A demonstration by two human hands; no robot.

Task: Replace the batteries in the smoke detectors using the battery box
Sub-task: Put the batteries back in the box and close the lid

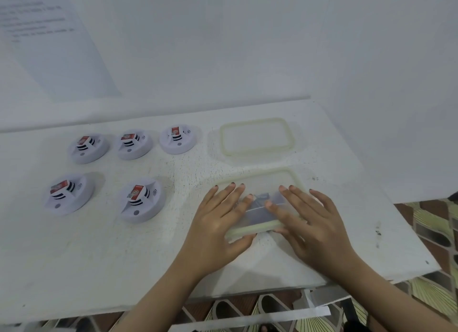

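Battery box point(262, 183): set at 5 o'clock on the desk point(124, 257), dark cells dimly seen inside
Left hand point(218, 220): laid flat on the box top, fingers straight, nothing gripped
Right hand point(312, 222): laid likewise, thumb at the near rim
Smoke detectors point(138, 200): five, grouped at 9 o'clock of the box
Risk: the box may be slid or tipped and cells spilled if uneven pressure is applied

The table top point(99, 257) is white and matt, its coating rough and flecked where it has worn. The smoke detectors point(142, 201) are smooth white plastic with a faint sheen. The box point(295, 180) and the lid point(257, 138) are cloudy clear plastic, their pale rims possibly rubbery. The sheet point(49, 46) on the wall is matt paper.
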